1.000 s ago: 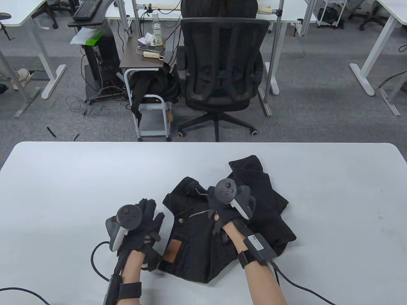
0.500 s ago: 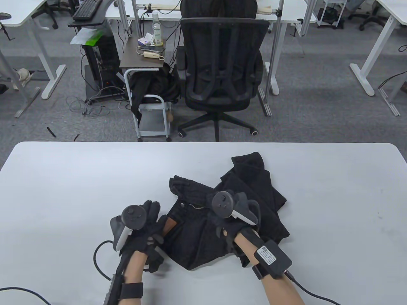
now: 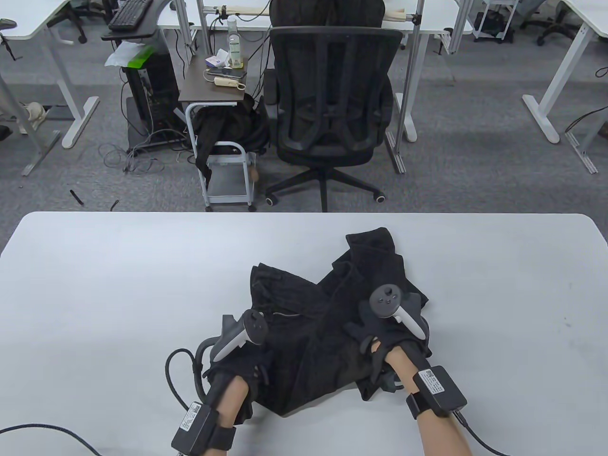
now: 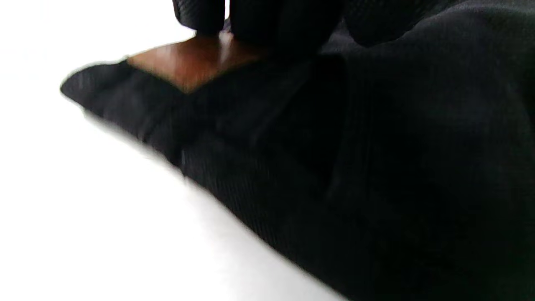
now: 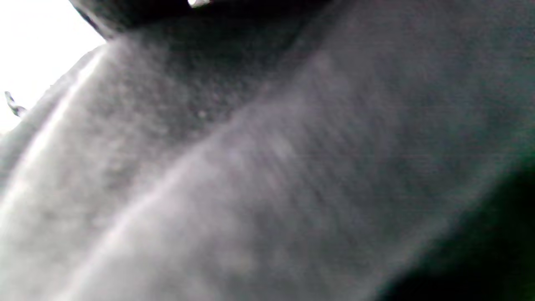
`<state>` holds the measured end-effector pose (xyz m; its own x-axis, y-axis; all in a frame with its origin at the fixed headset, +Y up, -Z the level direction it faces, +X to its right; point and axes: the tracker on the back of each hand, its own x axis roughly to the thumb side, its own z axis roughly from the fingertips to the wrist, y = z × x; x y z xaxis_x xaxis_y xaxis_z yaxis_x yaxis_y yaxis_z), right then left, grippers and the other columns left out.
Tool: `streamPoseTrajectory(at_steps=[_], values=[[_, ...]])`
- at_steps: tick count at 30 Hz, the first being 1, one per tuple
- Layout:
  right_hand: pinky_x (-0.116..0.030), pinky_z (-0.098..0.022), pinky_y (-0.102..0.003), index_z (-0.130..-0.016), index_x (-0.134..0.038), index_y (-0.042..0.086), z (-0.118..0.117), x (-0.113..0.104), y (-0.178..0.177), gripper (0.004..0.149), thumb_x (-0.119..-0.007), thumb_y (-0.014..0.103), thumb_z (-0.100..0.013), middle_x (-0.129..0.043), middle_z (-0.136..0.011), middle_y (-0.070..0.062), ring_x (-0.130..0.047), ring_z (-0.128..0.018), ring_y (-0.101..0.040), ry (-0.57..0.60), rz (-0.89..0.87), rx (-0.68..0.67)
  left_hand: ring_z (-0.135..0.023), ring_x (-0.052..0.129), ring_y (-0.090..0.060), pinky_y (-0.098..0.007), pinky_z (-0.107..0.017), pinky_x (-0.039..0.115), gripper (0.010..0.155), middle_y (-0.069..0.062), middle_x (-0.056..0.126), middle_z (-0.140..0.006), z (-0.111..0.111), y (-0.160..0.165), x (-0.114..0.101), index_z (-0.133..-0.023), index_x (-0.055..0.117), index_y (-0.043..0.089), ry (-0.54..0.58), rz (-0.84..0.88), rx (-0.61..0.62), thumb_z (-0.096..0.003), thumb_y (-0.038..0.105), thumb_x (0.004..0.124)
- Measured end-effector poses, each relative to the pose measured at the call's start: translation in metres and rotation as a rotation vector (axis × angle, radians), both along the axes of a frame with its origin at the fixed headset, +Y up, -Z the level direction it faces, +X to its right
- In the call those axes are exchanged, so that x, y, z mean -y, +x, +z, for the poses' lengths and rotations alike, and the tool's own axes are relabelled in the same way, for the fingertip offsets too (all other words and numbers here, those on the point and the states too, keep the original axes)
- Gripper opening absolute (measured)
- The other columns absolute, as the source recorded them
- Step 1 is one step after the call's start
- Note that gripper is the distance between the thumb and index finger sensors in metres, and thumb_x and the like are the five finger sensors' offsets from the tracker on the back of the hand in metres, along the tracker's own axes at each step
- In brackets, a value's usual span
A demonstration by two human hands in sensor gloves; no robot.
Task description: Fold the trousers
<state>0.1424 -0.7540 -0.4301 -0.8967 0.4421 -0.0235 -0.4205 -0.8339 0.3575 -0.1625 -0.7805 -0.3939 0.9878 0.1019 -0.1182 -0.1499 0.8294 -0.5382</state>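
Observation:
Black trousers (image 3: 308, 342) lie bunched on the white table (image 3: 118, 285), near its front middle. My left hand (image 3: 237, 361) is at their left near edge, rolled over so its tracker points right. In the left wrist view my gloved fingers (image 4: 271, 21) press on the brown leather patch (image 4: 188, 62) at the waistband and grip the cloth (image 4: 376, 167) there. My right hand (image 3: 375, 332) rests on the right side of the trousers with its fingers spread. The right wrist view shows only blurred dark cloth (image 5: 267, 167) close up.
A trouser leg end (image 3: 373, 244) sticks out toward the table's far edge. A black glove cable (image 3: 175, 375) loops on the table by my left wrist. Beyond the far edge stand an office chair (image 3: 332, 109) and a small cart (image 3: 218, 118).
My left hand moved right onto the waistband and rolled over, covering the brown patch. My right hand slid right across the trousers. The cloth was pulled nearer and bunched tighter.

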Motion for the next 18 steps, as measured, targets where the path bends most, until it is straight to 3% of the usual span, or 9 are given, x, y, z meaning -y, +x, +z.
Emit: streamPoseTrajectory(at_steps=[2, 4, 7, 9, 11, 13, 14, 15, 18], values=[[-0.045, -0.071, -0.066, -0.106, -0.060, 0.015, 0.002, -0.006, -0.006, 0.073, -0.074, 0.054, -0.046, -0.058, -0.111, -0.018, -0.056, -0.101, -0.047, 0.021, 0.021, -0.020, -0.106, 0.069, -0.038, -0.059, -0.076, 0.052, 0.056, -0.008, 0.073, -0.115, 0.004, 0.001, -0.005, -0.099, 0.075, 0.026, 0.030, -0.058, 0.005, -0.0534, 0.056, 0.066], [-0.054, -0.069, -0.062, -0.103, -0.066, 0.016, 0.000, -0.016, -0.009, 0.069, -0.074, 0.053, -0.046, -0.070, -0.106, -0.016, -0.070, -0.095, -0.045, 0.125, 0.038, -0.011, -0.105, 0.071, -0.038, -0.058, -0.076, 0.054, 0.056, -0.008, 0.076, -0.113, 0.007, 0.003, -0.007, -0.099, 0.076, 0.025, 0.059, -0.083, 0.027, -0.0532, 0.057, 0.067], [-0.049, -0.072, -0.063, -0.107, -0.056, 0.017, -0.004, -0.022, -0.011, 0.072, -0.075, 0.052, -0.047, -0.058, -0.111, -0.014, -0.060, -0.100, -0.045, 0.279, 0.023, 0.079, -0.102, 0.075, -0.038, -0.057, -0.074, 0.058, 0.056, -0.008, 0.079, -0.111, 0.006, 0.008, -0.016, -0.097, 0.078, 0.026, 0.280, -0.031, 0.070, -0.0510, 0.057, 0.068], [-0.041, -0.073, -0.065, -0.110, -0.042, 0.018, -0.010, -0.016, -0.011, 0.081, -0.074, 0.056, -0.047, -0.042, -0.116, -0.015, -0.045, -0.105, -0.047, 0.224, 0.068, 0.113, -0.102, 0.076, -0.038, -0.057, -0.073, 0.059, 0.057, -0.008, 0.079, -0.111, 0.006, 0.010, -0.021, -0.096, 0.078, 0.025, 0.426, 0.039, 0.087, -0.0499, 0.057, 0.070], [-0.040, -0.073, -0.066, -0.111, -0.033, 0.017, -0.016, 0.001, -0.011, 0.087, -0.071, 0.060, -0.046, -0.036, -0.116, -0.017, -0.040, -0.105, -0.049, 0.058, 0.106, 0.099, -0.111, 0.057, -0.036, -0.059, -0.076, 0.053, 0.060, -0.003, 0.060, -0.120, 0.006, 0.011, -0.019, -0.103, 0.065, 0.030, 0.534, 0.157, 0.160, -0.0494, 0.055, 0.072], [-0.038, -0.073, -0.066, -0.111, -0.031, 0.017, -0.018, 0.016, -0.011, 0.087, -0.069, 0.061, -0.046, -0.037, -0.116, -0.016, -0.038, -0.104, -0.048, -0.028, 0.066, 0.091, -0.116, 0.033, -0.033, -0.060, -0.079, 0.043, 0.069, 0.006, 0.031, -0.125, 0.003, 0.014, -0.007, -0.108, 0.043, 0.037, 0.457, 0.245, 0.163, -0.0491, 0.054, 0.073], [-0.033, -0.074, -0.066, -0.111, -0.032, 0.017, -0.017, 0.019, -0.013, 0.085, -0.070, 0.058, -0.047, -0.034, -0.116, -0.015, -0.033, -0.104, -0.048, -0.027, 0.049, 0.084, -0.116, 0.011, -0.028, -0.060, -0.081, 0.033, 0.073, 0.014, 0.011, -0.124, 0.002, 0.015, -0.002, -0.108, 0.028, 0.043, 0.394, 0.249, 0.168, -0.0506, 0.055, 0.072], [-0.032, -0.074, -0.066, -0.111, -0.033, 0.018, -0.015, 0.020, -0.016, 0.084, -0.071, 0.057, -0.047, -0.038, -0.115, -0.013, -0.034, -0.104, -0.047, 0.000, 0.069, 0.066, -0.115, 0.003, -0.026, -0.060, -0.081, 0.028, 0.076, 0.017, 0.003, -0.122, 0.000, 0.017, 0.003, -0.107, 0.020, 0.046, 0.359, 0.211, 0.171, -0.0507, 0.057, 0.070], [-0.040, -0.073, -0.064, -0.110, -0.041, 0.017, -0.009, 0.017, -0.024, 0.078, -0.073, 0.052, -0.047, -0.060, -0.108, -0.012, -0.053, -0.099, -0.043, 0.020, 0.092, 0.008, -0.114, 0.005, -0.024, -0.060, -0.081, 0.030, 0.077, 0.015, 0.008, -0.123, -0.007, 0.017, 0.016, -0.106, 0.019, 0.045, 0.325, 0.110, 0.172, -0.0489, 0.060, 0.069]])
